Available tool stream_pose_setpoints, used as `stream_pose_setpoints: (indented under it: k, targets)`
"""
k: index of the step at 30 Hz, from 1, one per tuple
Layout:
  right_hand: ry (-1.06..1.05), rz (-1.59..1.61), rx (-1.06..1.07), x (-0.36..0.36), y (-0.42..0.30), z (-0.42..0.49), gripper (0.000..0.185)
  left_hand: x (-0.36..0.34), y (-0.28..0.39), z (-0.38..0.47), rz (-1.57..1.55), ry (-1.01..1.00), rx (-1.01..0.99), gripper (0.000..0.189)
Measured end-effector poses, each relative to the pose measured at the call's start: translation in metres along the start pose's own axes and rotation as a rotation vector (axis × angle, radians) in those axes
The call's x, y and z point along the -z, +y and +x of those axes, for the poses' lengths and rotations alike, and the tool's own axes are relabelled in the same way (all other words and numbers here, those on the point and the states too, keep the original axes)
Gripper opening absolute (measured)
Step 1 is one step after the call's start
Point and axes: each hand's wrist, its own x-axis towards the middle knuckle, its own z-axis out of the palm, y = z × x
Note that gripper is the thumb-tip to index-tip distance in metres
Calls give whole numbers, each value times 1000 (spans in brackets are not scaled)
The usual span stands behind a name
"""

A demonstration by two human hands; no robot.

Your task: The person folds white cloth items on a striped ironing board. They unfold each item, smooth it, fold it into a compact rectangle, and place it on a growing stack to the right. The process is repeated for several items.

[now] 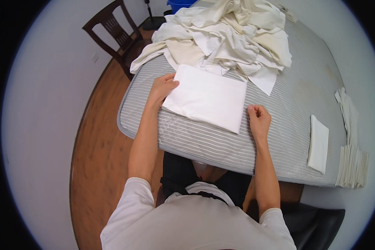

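A white cloth [207, 97], folded into a flat rectangle, lies before me on a grey striped mattress [206, 140]. My left hand [163, 89] grips its left edge, thumb on top and the other fingers partly hidden beneath. Just off the cloth's right edge is my right hand [259, 120], fingers curled together with nothing visible in them. Beyond the folded cloth rises a large heap of loose, rumpled white and cream cloths [228, 40], one corner hanging toward me.
To the right lie a narrow folded cloth [318, 145], a row of folded cloths [351, 167] and a loose cloth [347, 115] by the wall. A dark wooden chair [122, 37] stands at the far left. A blue container [181, 4] shows behind the heap; a black seat [315, 225] is at lower right.
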Motion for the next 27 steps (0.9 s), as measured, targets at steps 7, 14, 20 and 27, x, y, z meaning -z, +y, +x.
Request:
stream_pose_setpoints:
  k: [7, 14, 20, 27]
  targets:
    - [24, -426, 570, -30, -68, 7, 41, -68, 51, -44, 460, 127, -937, 37]
    - [-272, -832, 428, -86, -35, -8, 70, -71, -11, -27, 1185, -202, -624, 72]
    - [-173, -737, 379, -86, -13, -11, 72, -52, -46, -16, 1195, 51, -680, 74]
    - [73, -456, -169, -45, -38, 11, 64, -33, -21, -25, 1208, 139, -375, 55]
